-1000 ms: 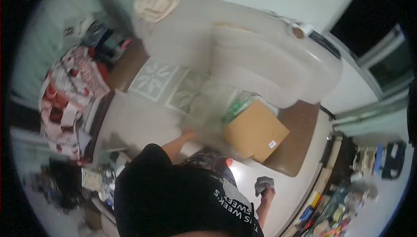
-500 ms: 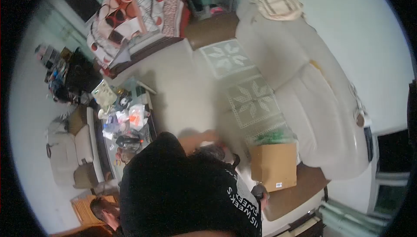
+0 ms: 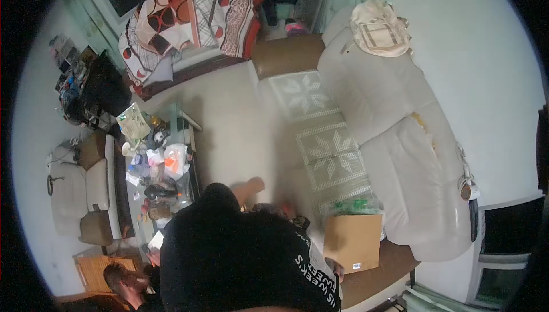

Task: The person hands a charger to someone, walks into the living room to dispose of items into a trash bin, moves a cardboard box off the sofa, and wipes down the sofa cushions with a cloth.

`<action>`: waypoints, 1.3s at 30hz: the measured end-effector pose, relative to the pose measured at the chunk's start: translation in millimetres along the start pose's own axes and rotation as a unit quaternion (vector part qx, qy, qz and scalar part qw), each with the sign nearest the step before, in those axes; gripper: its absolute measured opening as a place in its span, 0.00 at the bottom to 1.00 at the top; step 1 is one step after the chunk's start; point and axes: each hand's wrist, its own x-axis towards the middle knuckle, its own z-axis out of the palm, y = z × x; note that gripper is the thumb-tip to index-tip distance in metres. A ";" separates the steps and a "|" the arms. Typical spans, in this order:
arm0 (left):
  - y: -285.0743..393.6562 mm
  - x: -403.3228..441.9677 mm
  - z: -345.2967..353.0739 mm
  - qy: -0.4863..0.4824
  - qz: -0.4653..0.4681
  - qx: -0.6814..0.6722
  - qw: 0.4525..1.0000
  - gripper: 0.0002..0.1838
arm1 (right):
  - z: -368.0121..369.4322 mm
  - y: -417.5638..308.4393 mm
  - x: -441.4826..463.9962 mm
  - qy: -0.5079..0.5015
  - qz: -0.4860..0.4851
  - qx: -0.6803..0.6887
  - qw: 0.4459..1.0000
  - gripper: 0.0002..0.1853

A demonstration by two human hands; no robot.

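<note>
Past the black sleeve, my left hand [image 3: 257,185] is held out over the pale floor. It looks small and rounded, and its fingers are too blurred to make out. My right hand [image 3: 336,267] is low at my side, by the lower left edge of a brown cardboard box [image 3: 353,242]. Part of that hand is hidden, and I cannot tell whether it touches the box. My black shirt [image 3: 240,255] with white lettering fills the lower middle. A green and clear plastic package [image 3: 357,205] lies just behind the box.
A long pale sofa [image 3: 394,192] with patterned mats [image 3: 334,157] lies right, a beige backpack [image 3: 380,29] on it. A cluttered glass table [image 3: 186,134] stands left. Another person [image 3: 128,286] sits lower left. A patterned blanket [image 3: 194,12] covers furniture at the back.
The view has shifted, so the box and table appear farther left. My left hand appears farther left and closer to my body. The other person's head shows more, with a white item beside them.
</note>
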 end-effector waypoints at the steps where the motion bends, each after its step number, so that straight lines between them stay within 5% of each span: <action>1: -6.6 1.8 -2.5 -0.033 0.017 0.015 0.999 0.14 | -32.8 30.4 96.7 0.000 -0.002 0.007 1.000 0.20; 2: -4.1 -2.7 -7.1 -0.032 0.021 0.018 0.999 0.14 | -78.0 107.5 127.9 0.099 0.000 -0.234 0.967 0.20; 3: 1.4 -9.8 -10.3 -0.017 0.006 -0.033 0.999 0.12 | -86.6 117.7 79.0 0.192 0.003 -0.460 0.867 0.19; 4: 8.5 -16.6 -11.9 -0.004 -0.009 -0.084 0.996 0.10 | -90.2 99.1 69.3 0.194 0.003 -0.459 0.867 0.19; 6: 16.6 -26.0 -8.5 -0.013 -0.036 -0.152 0.988 0.10 | -71.5 64.3 49.2 0.081 0.082 -0.159 0.981 0.17; 8: 25.5 -33.4 -5.8 -0.025 -0.090 -0.289 0.953 0.11 | -43.8 24.7 31.2 -0.042 0.149 0.162 0.974 0.16; 9: 31.3 -33.2 -4.6 -0.032 -0.115 -0.355 0.927 0.11 | -34.6 -1.7 24.0 -0.170 0.083 0.165 0.968 0.12; 11: 44.1 -34.0 -2.3 -0.046 -0.138 -0.415 0.898 0.12 | -9.1 -57.3 -5.9 -0.046 -0.074 -0.156 0.984 0.14; 14: 59.5 -35.5 -3.5 -0.049 -0.107 -0.295 0.948 0.20 | 12.4 -92.5 2.6 -0.061 0.037 0.048 0.996 0.17; 17: 67.7 -47.1 -10.0 -0.016 -0.086 -0.250 0.964 0.25 | 29.4 -103.2 11.1 -0.156 0.020 0.096 0.983 0.19; 21: 60.7 -57.0 -24.3 0.038 -0.115 -0.190 0.974 0.21 | 56.8 -86.9 40.6 -0.124 0.048 0.091 0.987 0.19; 24: 26.6 -58.9 -33.3 0.071 -0.091 -0.118 0.986 0.22 | 102.9 -82.1 40.6 -0.202 0.063 0.126 0.969 0.18; 26: 14.5 -70.5 -57.6 -0.064 0.026 0.148 0.987 0.23 | 134.9 -68.3 52.0 -0.217 0.046 0.117 0.968 0.19; 27: 7.0 -80.8 -66.3 -0.065 0.025 0.148 0.986 0.23 | 152.3 -60.8 58.3 -0.230 0.027 0.111 0.967 0.19; 29: -16.6 -101.8 -79.1 0.025 -0.037 -0.144 0.989 0.15 | 188.8 -47.5 68.5 -0.228 0.024 0.101 0.968 0.19; 30: -34.4 -101.4 -77.2 0.022 -0.034 -0.143 0.989 0.15 | 208.0 -45.4 72.3 -0.231 0.019 0.091 0.968 0.20; 32: -91.3 -92.5 -64.1 0.079 -0.205 -0.276 0.936 0.11 | 255.9 -58.7 61.9 -0.204 0.061 0.085 0.973 0.18; 34: -186.0 -90.5 -46.3 0.188 0.140 0.005 0.972 0.09 | 302.9 -66.2 54.6 -0.181 0.097 0.080 0.975 0.17; 35: -207.2 -91.6 -59.4 0.189 0.145 0.003 0.971 0.09 | 325.7 -65.7 56.0 -0.253 0.130 0.091 0.954 0.16; 36: -220.1 -99.5 -72.2 0.160 0.048 -0.200 0.965 0.10 | 343.2 -61.3 60.6 -0.322 0.164 0.098 0.927 0.15; 37: -231.7 -113.7 -84.8 0.120 -0.055 -0.393 0.910 0.11 | 362.8 -54.2 61.8 -0.319 0.164 0.094 0.929 0.15; 39: -251.7 -129.5 -110.9 0.020 -0.253 -0.703 0.664 0.13 | 412.6 -43.0 58.8 -0.356 0.161 0.082 0.917 0.14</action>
